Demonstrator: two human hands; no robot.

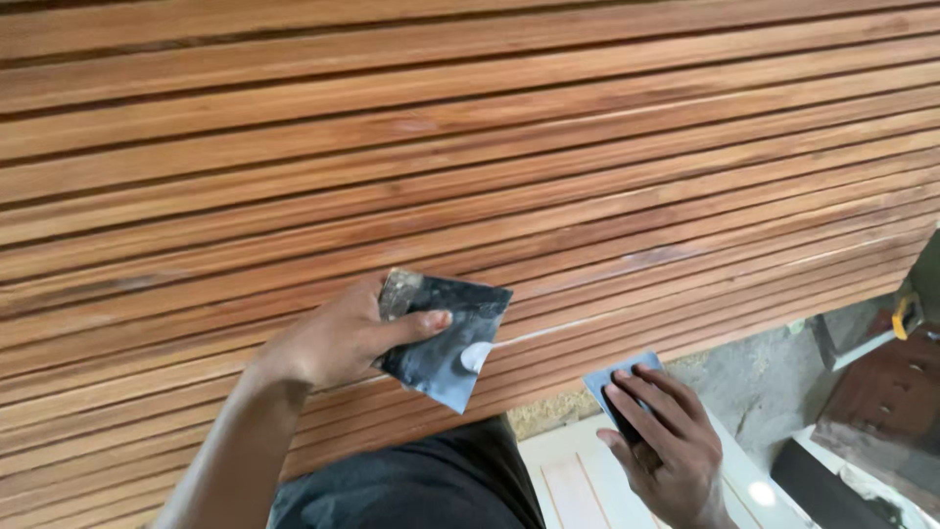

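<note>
Wooden slats [470, 147] ahead. Left hand [328, 338] grip clamped on steel scraper [446, 338], thin, stiff, putty-smeared, just before slats; hold by edge. Right hand [661, 441] fingers pinch small blade [612, 387], below slats.

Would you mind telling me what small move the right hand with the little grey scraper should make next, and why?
Probably bring the small grey scraper in the right hand across to the white dab of filler on the dark square metal plate held by the left hand. The scraper blade looks bare, and a pale filled seam runs along the slatted wooden panel between both hands.
</note>
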